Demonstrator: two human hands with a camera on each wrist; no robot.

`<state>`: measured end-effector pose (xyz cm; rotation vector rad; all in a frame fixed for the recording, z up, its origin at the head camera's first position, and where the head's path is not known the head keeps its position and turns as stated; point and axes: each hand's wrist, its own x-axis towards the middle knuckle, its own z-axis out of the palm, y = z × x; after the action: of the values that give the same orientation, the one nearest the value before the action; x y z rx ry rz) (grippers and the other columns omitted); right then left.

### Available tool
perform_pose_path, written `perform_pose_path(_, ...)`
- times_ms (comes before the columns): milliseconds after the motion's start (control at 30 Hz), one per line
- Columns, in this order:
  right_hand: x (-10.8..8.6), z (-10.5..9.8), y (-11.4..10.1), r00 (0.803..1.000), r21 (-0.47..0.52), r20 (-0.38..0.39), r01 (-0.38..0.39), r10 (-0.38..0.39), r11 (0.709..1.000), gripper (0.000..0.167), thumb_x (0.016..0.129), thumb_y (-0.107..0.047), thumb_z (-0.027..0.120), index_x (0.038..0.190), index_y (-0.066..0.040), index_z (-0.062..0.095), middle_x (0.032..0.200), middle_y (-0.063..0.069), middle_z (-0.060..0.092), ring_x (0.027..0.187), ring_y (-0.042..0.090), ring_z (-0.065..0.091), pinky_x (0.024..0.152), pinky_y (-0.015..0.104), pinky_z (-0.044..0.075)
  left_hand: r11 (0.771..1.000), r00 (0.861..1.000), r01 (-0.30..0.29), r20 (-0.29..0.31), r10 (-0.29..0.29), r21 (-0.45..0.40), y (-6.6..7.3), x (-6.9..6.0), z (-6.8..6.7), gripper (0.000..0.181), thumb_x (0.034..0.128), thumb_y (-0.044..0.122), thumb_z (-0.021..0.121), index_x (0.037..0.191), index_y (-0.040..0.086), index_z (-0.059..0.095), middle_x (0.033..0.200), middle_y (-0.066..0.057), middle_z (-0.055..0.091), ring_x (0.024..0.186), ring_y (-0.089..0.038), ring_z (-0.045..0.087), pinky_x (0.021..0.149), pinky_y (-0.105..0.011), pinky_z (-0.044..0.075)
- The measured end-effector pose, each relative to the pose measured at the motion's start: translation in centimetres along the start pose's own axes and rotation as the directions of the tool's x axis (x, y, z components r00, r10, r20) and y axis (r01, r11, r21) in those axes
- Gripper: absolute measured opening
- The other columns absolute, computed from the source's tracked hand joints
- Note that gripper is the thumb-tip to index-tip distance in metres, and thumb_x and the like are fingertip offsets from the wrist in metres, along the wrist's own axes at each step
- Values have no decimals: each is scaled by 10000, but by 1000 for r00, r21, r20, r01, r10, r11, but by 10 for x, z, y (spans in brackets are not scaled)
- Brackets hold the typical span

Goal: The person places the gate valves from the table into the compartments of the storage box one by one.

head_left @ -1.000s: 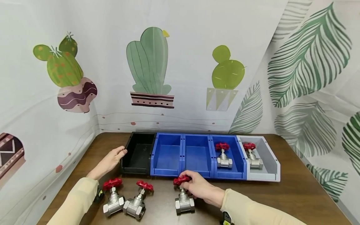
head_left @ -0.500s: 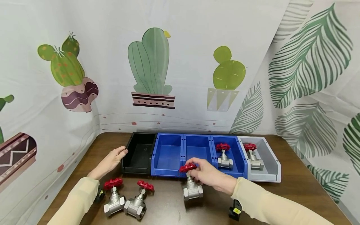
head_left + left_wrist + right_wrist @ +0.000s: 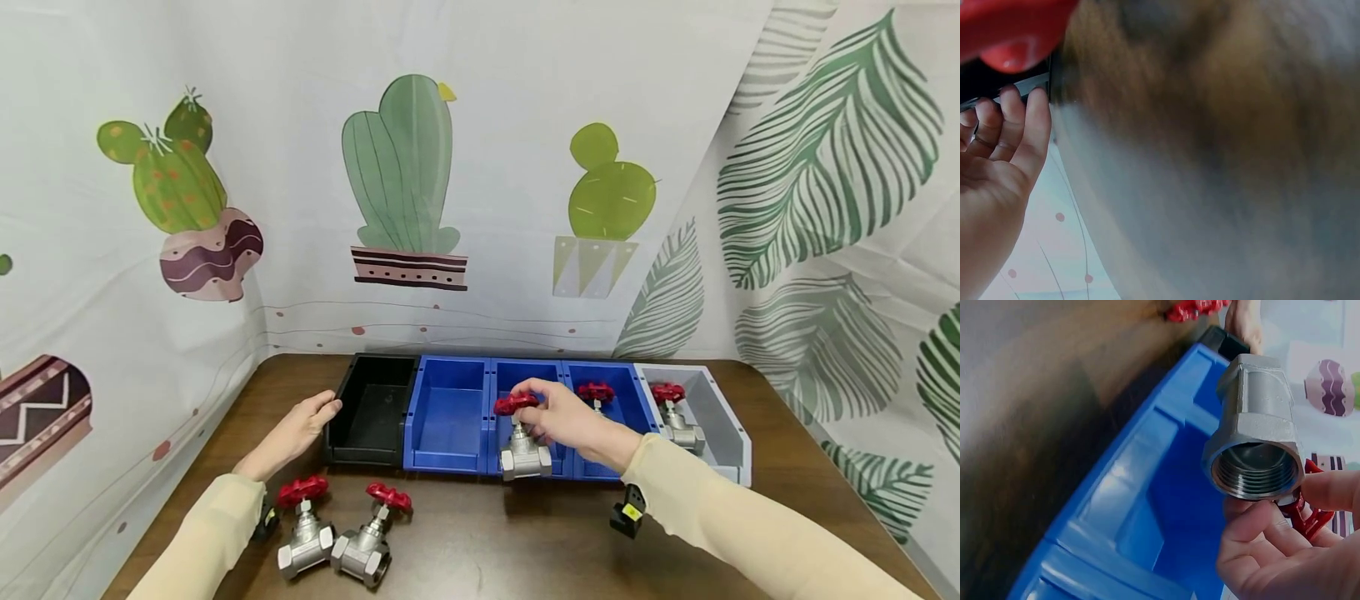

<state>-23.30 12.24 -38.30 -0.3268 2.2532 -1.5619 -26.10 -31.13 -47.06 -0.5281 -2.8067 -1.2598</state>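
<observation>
No text, label, brand or number can be read in the three views. A small yellow patch shows on the black device (image 3: pixel 625 518) strapped at the right wrist, and another on the black device at the left wrist (image 3: pixel 266 520); both are too small to tell whether they carry any writing. On the metal valve (image 3: pixel 1260 403), close up in the right wrist view, no lettering can be made out.

the right hand (image 3: pixel 1294 559) holds a metal valve (image 3: pixel 1263 394) by its red handwheel (image 3: pixel 1311 522), its threaded opening showing. blue bins (image 3: pixel 1116 472) run left to a black bin (image 3: pixel 1225 342) and the left hand (image 3: pixel 1246 325), with the brown table (image 3: pixel 1035 425) on their near side.
</observation>
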Motion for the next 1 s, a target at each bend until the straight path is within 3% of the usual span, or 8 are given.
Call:
perform_pose_path(200,12,-9,3,998,-64,-64,-16,12,998,270,959,-59,589,1227,-87,569,801,92,619,652,200,555,573,322,452,1000,1000,5,8,-5,2,-3,2,3,251,1056,247,449,897,55,474,799,-32,444,813,-213,495,726,-337,404)
perform_pose_path(400,33,-12,8,992,-163,-125,14,-35,987,286,943,-47,599,1227,-70,578,714,64,589,566,152,500,565,327,461,999,999,34,10,-34,-13,1,0,1,268,1055,258,451,959,15,510,882,-88,532,911,-260,546,797,-395,433)
perform_pose_path(533,47,-7,10,981,-333,-174,20,-82,943,254,920,-72,625,1174,-87,613,770,45,613,538,137,495,512,279,417,999,1000,21,8,-21,-27,3,-1,0,236,1051,234,463,907,48,482,824,-35,475,845,-212,512,746,-344,411)
perform_pose_path(667,57,-2,11,972,-462,-224,-39,-74,886,251,923,-93,617,1174,-96,615,777,36,606,513,141,468,493,280,377,1000,1000,4,-3,-4,-2,0,0,1,238,1051,230,464,898,49,482,793,-18,445,804,-194,493,726,-333,403)
perform_pose_path(800,66,1,10,974,-492,-222,-69,-49,868,296,950,-103,567,1244,-70,581,724,61,585,506,156,423,511,304,364,999,999,-6,-40,8,49,-3,1,1,227,1048,201,464,862,71,471,748,2,412,738,-166,467,677,-323,386)
perform_pose_path(1000,79,5,9,974,-536,-223,-162,46,828,341,982,-138,543,1316,-66,541,883,66,609,541,173,448,590,343,394,999,999,13,-34,-12,38,-3,0,0,271,1056,253,448,838,92,434,713,14,330,661,-140,390,616,-301,335)
